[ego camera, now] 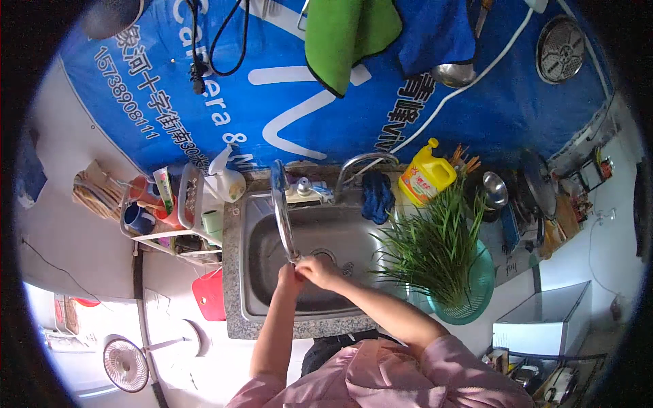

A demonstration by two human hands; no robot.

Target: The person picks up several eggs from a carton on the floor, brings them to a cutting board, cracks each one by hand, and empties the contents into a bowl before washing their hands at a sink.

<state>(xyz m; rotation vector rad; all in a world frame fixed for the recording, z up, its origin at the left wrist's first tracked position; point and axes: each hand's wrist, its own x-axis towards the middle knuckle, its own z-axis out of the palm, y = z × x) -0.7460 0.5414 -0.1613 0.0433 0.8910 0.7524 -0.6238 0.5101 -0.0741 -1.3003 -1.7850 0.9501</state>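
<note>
My left hand [289,278] and my right hand [317,271] meet over the left part of a stainless steel sink [331,232]. They are right at the lower end of a tall curved chrome faucet [282,211], and the fingers overlap there. Whether the hands grip the spout or only rub together beneath it I cannot tell. Below them, the sink's drain [322,254] is partly covered by my right hand. To the right, a bundle of long green leafy stalks [433,250] lies in a teal plastic colander [482,290].
A second chrome faucet [352,163] and a dark blue cloth [377,196] are behind the sink. Beside the greens stands a yellow jug [426,173]. A white rack [168,235] with cups is at left, near a red cutting board [209,296]. Pans [538,188] stand at right.
</note>
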